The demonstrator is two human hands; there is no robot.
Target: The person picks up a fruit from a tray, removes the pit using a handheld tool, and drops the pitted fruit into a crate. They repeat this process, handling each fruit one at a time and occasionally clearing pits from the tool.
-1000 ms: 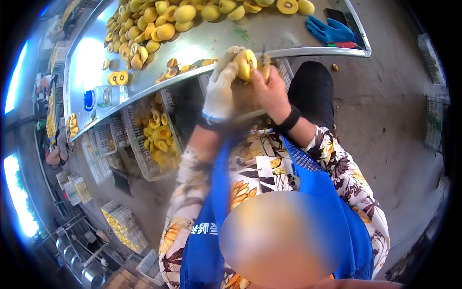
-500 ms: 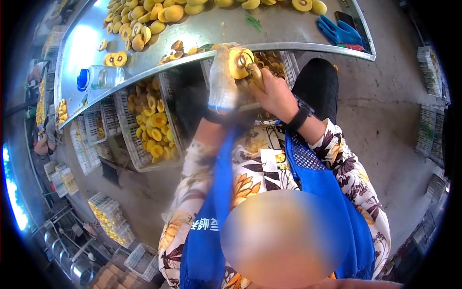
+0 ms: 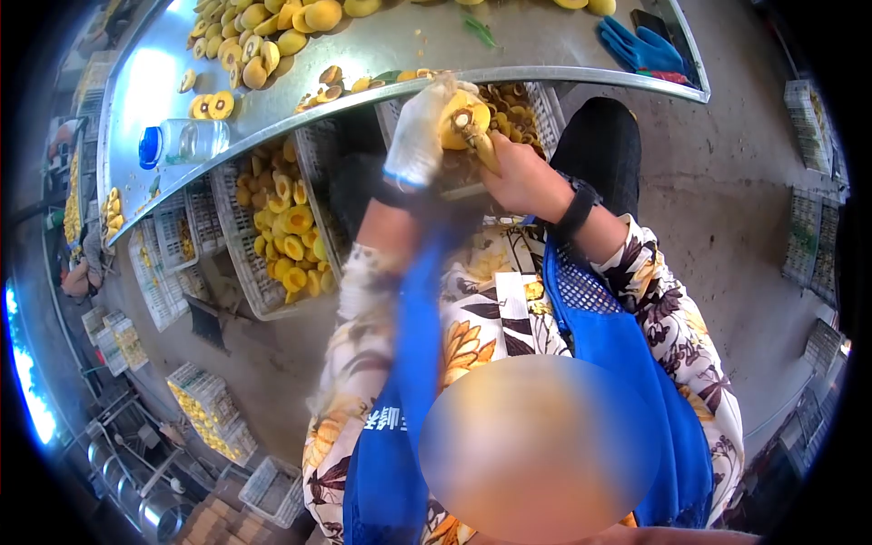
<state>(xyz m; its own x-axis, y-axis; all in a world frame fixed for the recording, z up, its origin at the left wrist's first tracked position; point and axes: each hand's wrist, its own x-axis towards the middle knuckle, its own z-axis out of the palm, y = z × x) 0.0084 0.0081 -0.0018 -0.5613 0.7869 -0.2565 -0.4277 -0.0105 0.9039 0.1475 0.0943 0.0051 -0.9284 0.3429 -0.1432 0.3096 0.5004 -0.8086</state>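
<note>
My left hand [image 3: 420,136], in a white knitted glove, is closed around a yellow peach half [image 3: 464,118]. Its cut face and the pit in the middle are turned up toward me. Bare, with a dark band at the wrist, my right hand [image 3: 527,180] grips a pitting knife [image 3: 487,150] by its yellowish handle. The metal end of the knife is against the peach beside the pit; its tip is hard to make out. Both hands are just below the table's front edge, over a crate [image 3: 550,116] with brown and yellow pieces in it.
On the metal table [image 3: 381,45] lie a heap of peach halves [image 3: 263,36], a clear jar with a blue lid [image 3: 186,143], blue gloves [image 3: 640,47] and scraps [image 3: 331,86]. A white crate [image 3: 263,304] of hollowed peach halves stands to the left. More crates [image 3: 207,409] stand on the floor.
The peach half has turned slightly in my left hand, and the curved blade visible around the pit before is now mostly hidden. The view has shifted a little.
</note>
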